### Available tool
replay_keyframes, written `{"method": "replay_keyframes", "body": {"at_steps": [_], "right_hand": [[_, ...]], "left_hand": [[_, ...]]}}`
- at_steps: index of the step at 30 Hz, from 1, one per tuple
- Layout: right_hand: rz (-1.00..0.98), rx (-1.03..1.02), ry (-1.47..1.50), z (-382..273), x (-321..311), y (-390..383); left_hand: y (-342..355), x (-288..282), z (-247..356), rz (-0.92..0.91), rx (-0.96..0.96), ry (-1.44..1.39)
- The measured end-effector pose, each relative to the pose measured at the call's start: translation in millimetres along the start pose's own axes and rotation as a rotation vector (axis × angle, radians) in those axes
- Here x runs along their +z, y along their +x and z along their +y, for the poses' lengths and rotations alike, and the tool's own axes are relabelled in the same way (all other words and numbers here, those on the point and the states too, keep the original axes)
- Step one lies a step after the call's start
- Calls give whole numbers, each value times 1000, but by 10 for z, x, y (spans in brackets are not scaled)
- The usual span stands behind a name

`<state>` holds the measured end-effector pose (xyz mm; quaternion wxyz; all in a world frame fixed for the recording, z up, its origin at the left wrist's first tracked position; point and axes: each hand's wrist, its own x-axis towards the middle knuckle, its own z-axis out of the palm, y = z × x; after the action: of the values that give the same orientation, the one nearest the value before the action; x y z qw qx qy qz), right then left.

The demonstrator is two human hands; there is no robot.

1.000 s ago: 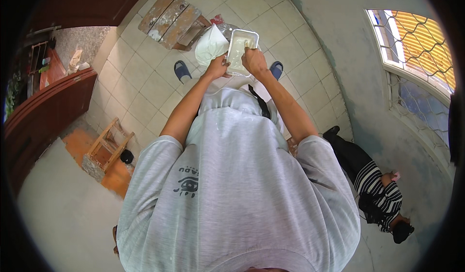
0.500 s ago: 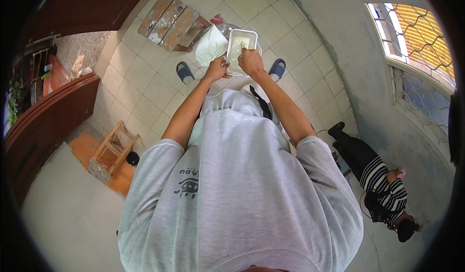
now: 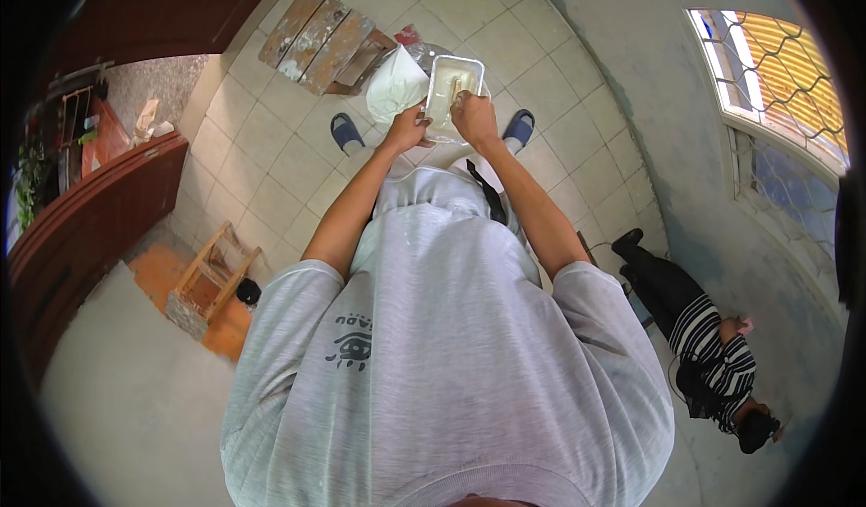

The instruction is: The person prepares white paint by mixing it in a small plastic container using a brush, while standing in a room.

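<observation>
A white rectangular tray (image 3: 429, 101) holds pale, creamy paint-like stuff. My left hand (image 3: 409, 129) is closed on the tray's near left edge. Over the tray's right side, my right hand (image 3: 474, 121) is closed round a small pale tool (image 3: 456, 84) that dips toward the creamy stuff; its handle is hidden in the fist, and its kind is hard to tell. Just left of the tray stands a white bag (image 3: 397, 85), its top drawn up to a point. Clear plastic shows around the tray.
A paint-spotted wooden stool (image 3: 316, 42) stands far left of the bag. My blue slippers (image 3: 344, 132) rest on the tiled floor (image 3: 262, 160). At left are a brown door (image 3: 99, 236) and a wooden frame (image 3: 212, 277). A person in stripes (image 3: 704, 336) is by the right wall.
My right hand has shifted slightly within the tray's right side, and more of the pale tool shows. My left hand keeps its hold on the tray.
</observation>
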<state>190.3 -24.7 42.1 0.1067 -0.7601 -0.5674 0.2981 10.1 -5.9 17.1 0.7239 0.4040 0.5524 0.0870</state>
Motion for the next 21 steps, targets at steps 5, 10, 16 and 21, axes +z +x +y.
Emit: {"method": "replay_keyframes", "body": {"at_steps": [5,10,16,21], "right_hand": [[-7,78,262,90,158,-19],[31,10,53,108,108,-75],[30,-23,161,78,-38,-45],[-54,-39,223,130,149,-30]], "left_hand": [[12,-7,-5,-32,54,67],[2,-34,-15,-16,22,19],[-1,-15,-21,-25,55,3],[24,-18,23,-56,25,120]]}}
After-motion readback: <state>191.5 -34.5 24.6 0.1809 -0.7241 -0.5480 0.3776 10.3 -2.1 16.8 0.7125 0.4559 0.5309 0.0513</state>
